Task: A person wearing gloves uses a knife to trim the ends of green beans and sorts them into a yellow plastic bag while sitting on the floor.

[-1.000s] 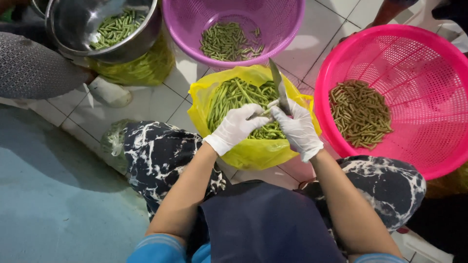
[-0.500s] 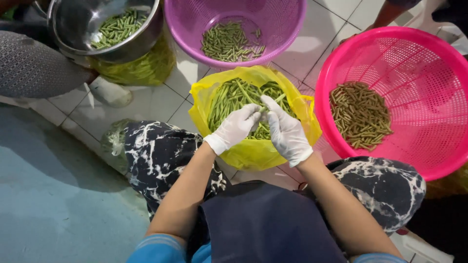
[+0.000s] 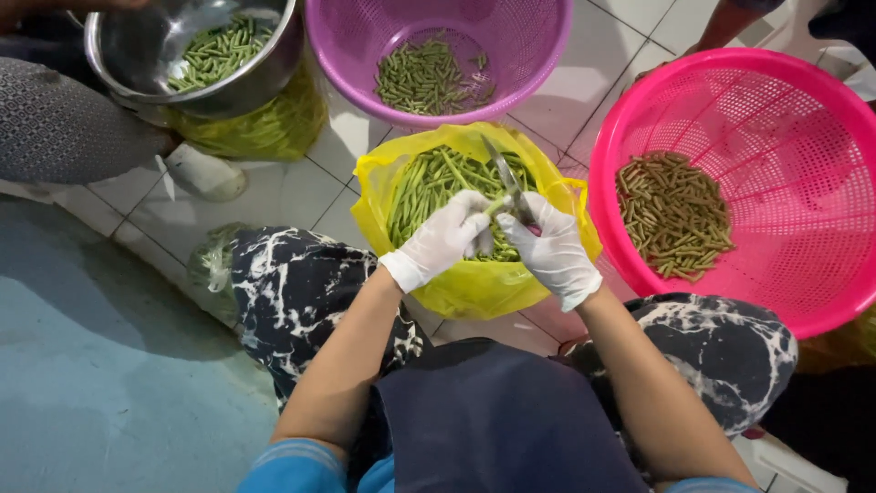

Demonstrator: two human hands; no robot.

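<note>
Green beans (image 3: 436,183) fill the yellow plastic bag (image 3: 474,288) that stands open between the person's knees, and the work of trimming them looks to be somewhere in its middle. Nearest the camera, the dark apron (image 3: 493,420) and the black-and-white patterned trousers (image 3: 292,292) frame the bag. Above its mouth the two white-gloved hands meet: the left hand (image 3: 447,239) has its fingers curled around a single bean, pinching it near the end, while the right hand (image 3: 547,251) is clenched on the handle of a small knife (image 3: 502,173), whose blade points up and away over the pile. The bean in hand sits just at the base of the blade, between the two gloves.

Judging by how things lie, a good heap of whole, long beans remains in the bag, so much is left to do. To the right, the pink basket (image 3: 821,183) holds a modest layer of short brownish-green cut pieces (image 3: 673,217), covering only part of its bottom. Farther off, the purple basket (image 3: 538,55) carries a thin scatter of short green pieces (image 3: 424,78), and at the far left a steel bowl (image 3: 265,73) rests on another yellow bag, with more cut beans inside. All three containers have plenty of room.
</note>
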